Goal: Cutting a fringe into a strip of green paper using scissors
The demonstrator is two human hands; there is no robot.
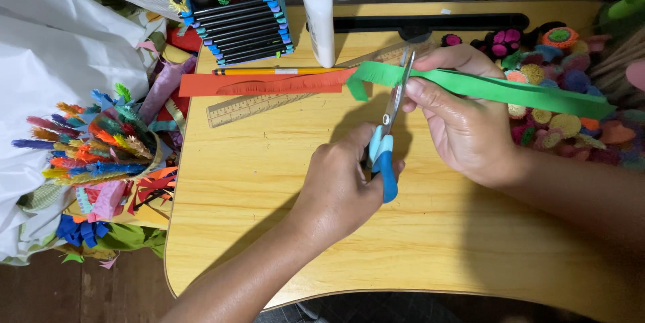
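Home craft desk (pixel 269 229): glue bottle (pixel 318 10), paper scraps (pixel 101 141) (fringed).

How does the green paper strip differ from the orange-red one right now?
The green paper strip is held in the right hand, off the table, between the blades of the scissors; the orange-red strip lies flat, untouched. The orange-red strip shows fringe cuts along one edge; the green strip's visible length looks uncut. Both are long, narrow paper strips.

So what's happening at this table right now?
A person is cutting paper at a yellow wooden table. The left hand works blue-handled scissors, blades at the edge of a long green paper strip that the right hand holds up. Behind lie a fringed red strip, a pencil, a ruler and a glue bottle. Colourful paper rolls crowd the right side.
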